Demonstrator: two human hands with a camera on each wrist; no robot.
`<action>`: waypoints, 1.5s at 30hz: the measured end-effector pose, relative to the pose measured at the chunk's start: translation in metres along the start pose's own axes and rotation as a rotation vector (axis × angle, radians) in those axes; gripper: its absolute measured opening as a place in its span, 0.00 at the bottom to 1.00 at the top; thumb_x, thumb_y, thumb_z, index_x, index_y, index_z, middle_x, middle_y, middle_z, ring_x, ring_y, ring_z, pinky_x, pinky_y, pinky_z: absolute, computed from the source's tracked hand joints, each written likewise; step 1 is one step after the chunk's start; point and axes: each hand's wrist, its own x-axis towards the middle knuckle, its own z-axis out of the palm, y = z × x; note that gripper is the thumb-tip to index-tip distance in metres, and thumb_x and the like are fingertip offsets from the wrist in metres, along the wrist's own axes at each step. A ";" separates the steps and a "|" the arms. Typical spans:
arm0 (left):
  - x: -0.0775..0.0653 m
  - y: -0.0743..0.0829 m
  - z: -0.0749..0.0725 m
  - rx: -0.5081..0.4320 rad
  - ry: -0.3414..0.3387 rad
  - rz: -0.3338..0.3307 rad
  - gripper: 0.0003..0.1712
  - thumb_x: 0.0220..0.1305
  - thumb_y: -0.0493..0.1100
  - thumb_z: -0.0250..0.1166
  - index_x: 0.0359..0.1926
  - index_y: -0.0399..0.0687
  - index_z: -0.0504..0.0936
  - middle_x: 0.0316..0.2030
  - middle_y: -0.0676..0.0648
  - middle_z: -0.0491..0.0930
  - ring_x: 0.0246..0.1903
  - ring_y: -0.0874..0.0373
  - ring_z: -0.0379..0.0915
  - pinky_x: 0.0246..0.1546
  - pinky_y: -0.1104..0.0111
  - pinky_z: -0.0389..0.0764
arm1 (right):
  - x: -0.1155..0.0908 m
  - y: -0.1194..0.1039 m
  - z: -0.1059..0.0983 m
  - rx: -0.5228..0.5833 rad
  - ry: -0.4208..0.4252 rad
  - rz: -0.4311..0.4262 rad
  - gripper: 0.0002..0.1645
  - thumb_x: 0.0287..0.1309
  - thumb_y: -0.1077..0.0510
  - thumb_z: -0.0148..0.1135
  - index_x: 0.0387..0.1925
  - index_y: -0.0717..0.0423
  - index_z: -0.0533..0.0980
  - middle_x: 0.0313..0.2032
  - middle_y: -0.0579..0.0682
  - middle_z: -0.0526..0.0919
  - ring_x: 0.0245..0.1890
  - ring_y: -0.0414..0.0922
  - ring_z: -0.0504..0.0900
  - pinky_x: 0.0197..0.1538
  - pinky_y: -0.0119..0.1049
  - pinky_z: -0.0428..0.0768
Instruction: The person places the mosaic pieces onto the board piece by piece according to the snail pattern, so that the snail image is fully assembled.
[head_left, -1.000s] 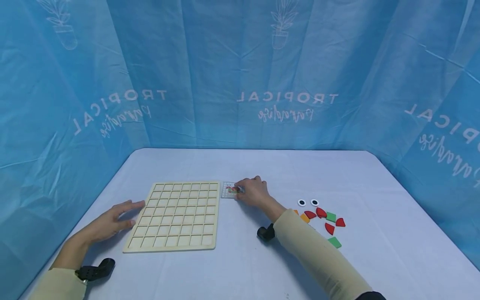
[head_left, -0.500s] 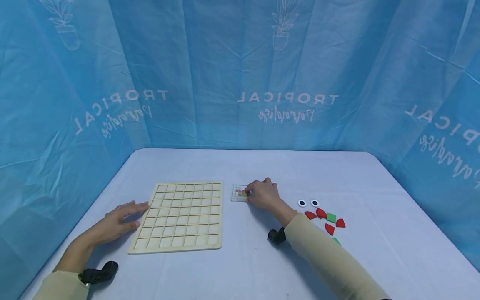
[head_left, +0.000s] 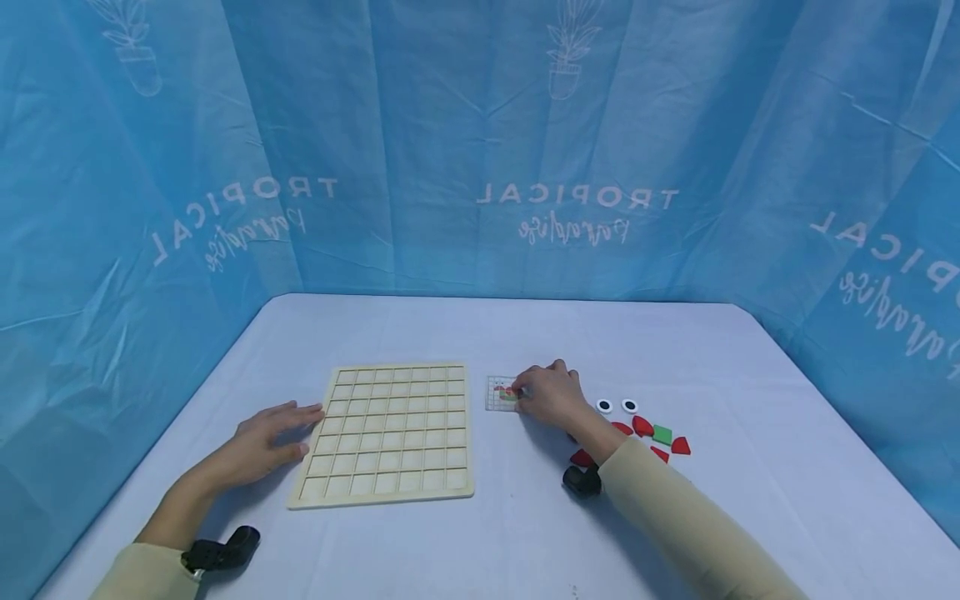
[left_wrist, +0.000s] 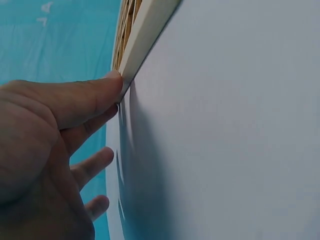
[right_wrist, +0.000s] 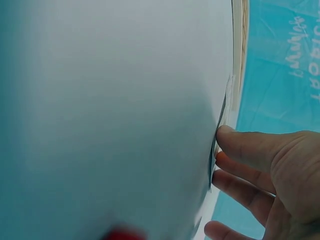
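Pale wood, gridded and nearly square: the board [head_left: 382,435] lies on the table [head_left: 420,546], nearer its left edge than its right. The left hand [head_left: 262,443], fingers spread, touches the board's left edge. The right hand [head_left: 553,397] pinches the printed card [head_left: 499,393] between thumb and fingertips. Governing relation: the card lies to the left of this grip, just beside the board's right edge, the right hand being the nearer; its long axis cannot be established, as fingers cover one end. Two eye discs [head_left: 603,406], red pieces [head_left: 642,426] and a green square [head_left: 662,435] lie toward the table's right edge. Against one second earlier, board, card and both hands stand further rightward; the eye discs are unmoved.
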 end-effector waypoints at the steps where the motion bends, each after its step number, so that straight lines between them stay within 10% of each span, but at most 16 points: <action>1: 0.001 0.003 0.002 0.009 0.006 0.007 0.31 0.57 0.43 0.65 0.62 0.43 0.72 0.63 0.36 0.69 0.65 0.28 0.51 0.56 0.30 0.52 | -0.001 0.003 -0.001 -0.004 0.000 -0.002 0.18 0.49 0.50 0.69 0.46 0.41 0.82 0.53 0.46 0.81 0.53 0.53 0.69 0.52 0.49 0.68; 24: 0.025 0.075 0.044 0.102 0.024 0.061 0.28 0.57 0.44 0.66 0.60 0.47 0.75 0.63 0.41 0.71 0.66 0.34 0.56 0.60 0.34 0.50 | -0.010 0.083 -0.018 0.077 -0.058 0.089 0.22 0.50 0.52 0.68 0.50 0.42 0.80 0.57 0.51 0.77 0.57 0.57 0.64 0.52 0.52 0.71; 45: 0.050 0.107 0.066 0.139 0.001 0.116 0.28 0.60 0.45 0.64 0.62 0.46 0.73 0.65 0.43 0.69 0.67 0.37 0.57 0.64 0.35 0.50 | -0.015 0.134 -0.033 0.155 -0.128 0.192 0.25 0.52 0.52 0.67 0.55 0.43 0.77 0.59 0.60 0.71 0.57 0.62 0.61 0.48 0.55 0.76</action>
